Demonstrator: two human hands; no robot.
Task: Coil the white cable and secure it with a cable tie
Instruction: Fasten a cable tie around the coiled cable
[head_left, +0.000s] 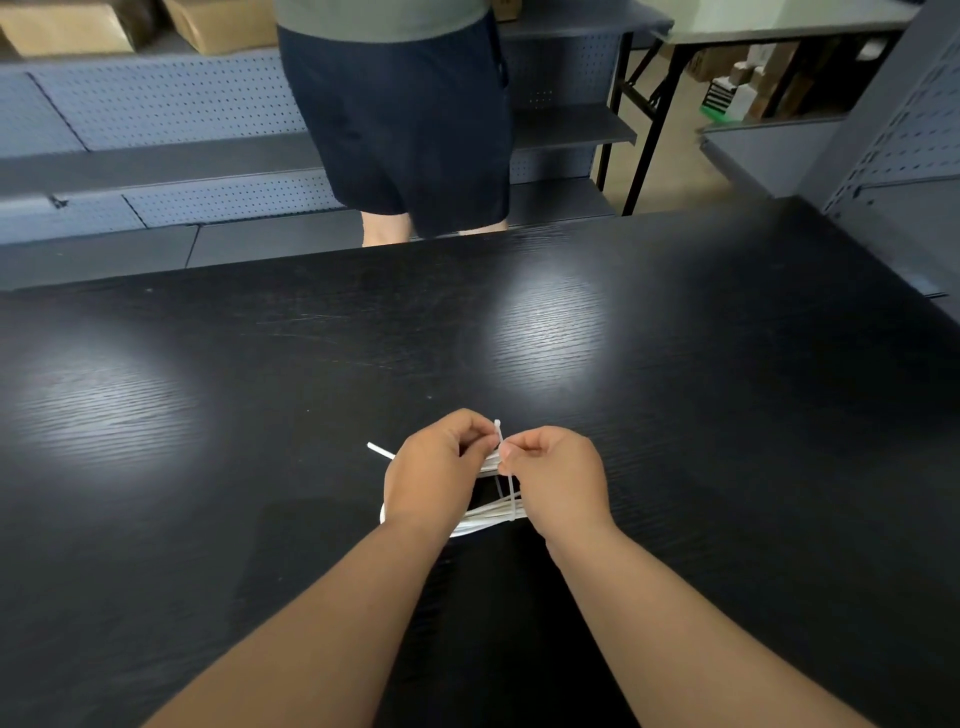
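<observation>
The white cable (488, 512) is seen gathered into a small coil, lying low over the near middle of the black desk (675, 389), between and partly under the two hands. A cable tie (513, 496) is looped round several of its strands on the right side of the coil, and its free part is drawn upward to where the hands meet. A short white end (381, 451) sticks out to the left past the left hand; whether it belongs to the cable or to the tie cannot be told.

The left hand (434, 467) is curled, its fingers pinching the tie's upper part; whether the coil is also gripped beneath it is hidden. The right hand (558, 480) is curled too, its fingers pinching the tie just beside the left.

The cable is judged light, thin and springy, so the loops would likely spread if let go. It is best held across the bundled strands, close to the tie. The tie is judged stiff and smooth: a firm pinch near its head and another on its tail would be needed for cinching.

Beyond the desk a person (405, 130) stands before perforated shelving (156, 104) carrying cardboard boxes (67, 26).
</observation>
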